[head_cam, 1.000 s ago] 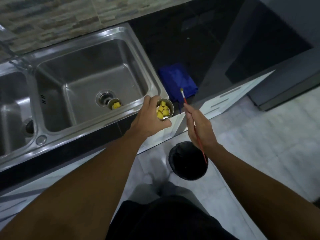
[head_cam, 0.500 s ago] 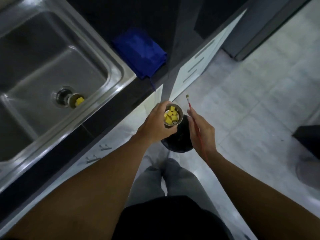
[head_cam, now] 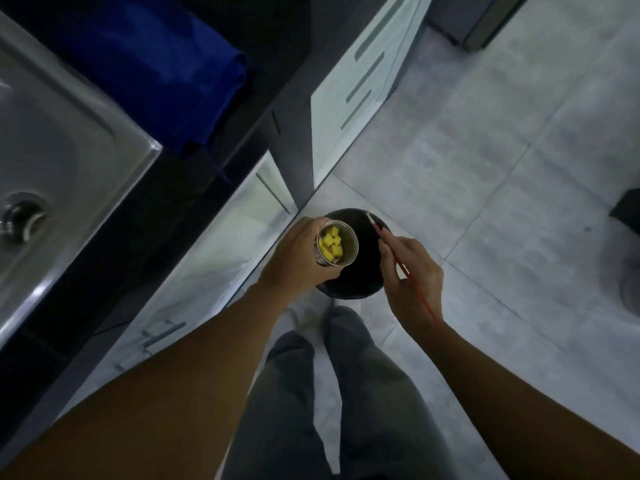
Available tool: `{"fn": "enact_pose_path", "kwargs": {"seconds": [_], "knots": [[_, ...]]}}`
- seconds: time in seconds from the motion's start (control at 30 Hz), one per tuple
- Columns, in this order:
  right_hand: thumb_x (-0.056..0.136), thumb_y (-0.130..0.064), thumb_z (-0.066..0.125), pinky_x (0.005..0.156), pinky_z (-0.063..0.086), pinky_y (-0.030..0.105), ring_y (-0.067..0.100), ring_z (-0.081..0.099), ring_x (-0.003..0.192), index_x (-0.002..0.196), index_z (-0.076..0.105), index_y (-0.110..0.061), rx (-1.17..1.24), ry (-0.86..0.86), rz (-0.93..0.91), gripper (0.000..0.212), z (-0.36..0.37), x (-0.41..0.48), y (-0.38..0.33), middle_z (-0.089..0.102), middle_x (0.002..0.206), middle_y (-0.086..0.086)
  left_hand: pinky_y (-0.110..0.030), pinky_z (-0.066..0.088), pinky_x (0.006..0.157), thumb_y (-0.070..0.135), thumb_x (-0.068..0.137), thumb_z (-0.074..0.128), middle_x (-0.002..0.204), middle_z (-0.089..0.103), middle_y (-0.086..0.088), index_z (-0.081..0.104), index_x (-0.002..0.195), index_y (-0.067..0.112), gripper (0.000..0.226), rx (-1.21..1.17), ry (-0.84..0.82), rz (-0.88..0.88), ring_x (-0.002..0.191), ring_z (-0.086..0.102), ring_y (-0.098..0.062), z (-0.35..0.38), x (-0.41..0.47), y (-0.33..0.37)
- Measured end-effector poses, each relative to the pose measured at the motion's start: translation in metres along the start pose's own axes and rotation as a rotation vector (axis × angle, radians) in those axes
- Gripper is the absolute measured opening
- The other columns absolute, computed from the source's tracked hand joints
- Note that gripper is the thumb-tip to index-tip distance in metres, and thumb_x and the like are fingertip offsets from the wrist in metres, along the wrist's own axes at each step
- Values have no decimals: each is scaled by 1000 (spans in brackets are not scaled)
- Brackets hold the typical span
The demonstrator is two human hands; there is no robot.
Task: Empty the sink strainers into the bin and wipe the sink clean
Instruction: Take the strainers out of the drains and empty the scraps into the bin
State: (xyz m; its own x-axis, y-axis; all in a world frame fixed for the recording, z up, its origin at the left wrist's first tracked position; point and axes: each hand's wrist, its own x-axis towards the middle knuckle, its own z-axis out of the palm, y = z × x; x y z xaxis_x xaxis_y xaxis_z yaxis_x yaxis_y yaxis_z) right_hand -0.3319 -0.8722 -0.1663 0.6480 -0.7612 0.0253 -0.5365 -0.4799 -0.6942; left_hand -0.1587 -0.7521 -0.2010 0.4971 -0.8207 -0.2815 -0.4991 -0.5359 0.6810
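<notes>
The left hand (head_cam: 298, 254) grips a metal sink strainer (head_cam: 337, 247), tilted and holding yellow cubes (head_cam: 331, 245), directly above the black bin (head_cam: 367, 258) on the tiled floor (head_cam: 485, 168). The right hand (head_cam: 414, 271) pinches a thin red brush (head_cam: 398, 261) beside the strainer. A blue cloth (head_cam: 166, 71) lies on the dark counter (head_cam: 277, 46) next to the steel sink (head_cam: 69, 161).
</notes>
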Motion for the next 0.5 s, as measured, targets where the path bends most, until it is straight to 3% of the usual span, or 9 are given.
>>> {"fn": "enact_pose_path", "kwargs": {"seconds": [0.1, 0.37, 0.5], "knots": [[98, -15, 63, 92, 53, 15, 1, 63, 103, 125, 67, -14, 32, 17, -4, 28, 9, -3, 13, 71, 116, -1, -9, 38, 82, 45, 64, 89, 126, 58, 1, 47, 135, 22, 86, 37, -19, -23, 111, 49, -7, 15, 13, -14], [91, -10, 69, 89, 46, 4, 12, 68, 91, 115, 72, -6, 9, -99, -85, 24, 45, -14, 39, 71, 107, 7, -18, 42, 88, 39, 65, 90, 129, 58, -1, 48, 135, 19, 84, 49, -96, -14, 117, 55, -15, 51, 54, -38], [94, -13, 66, 89, 48, 7, 11, 65, 96, 116, 70, -6, 53, -124, -107, 24, 62, -3, 50, 67, 112, 6, -23, 48, 93, 37, 67, 90, 132, 56, -1, 44, 140, 19, 88, 54, -124, 21, 120, 54, -15, 59, 66, -43]]}}
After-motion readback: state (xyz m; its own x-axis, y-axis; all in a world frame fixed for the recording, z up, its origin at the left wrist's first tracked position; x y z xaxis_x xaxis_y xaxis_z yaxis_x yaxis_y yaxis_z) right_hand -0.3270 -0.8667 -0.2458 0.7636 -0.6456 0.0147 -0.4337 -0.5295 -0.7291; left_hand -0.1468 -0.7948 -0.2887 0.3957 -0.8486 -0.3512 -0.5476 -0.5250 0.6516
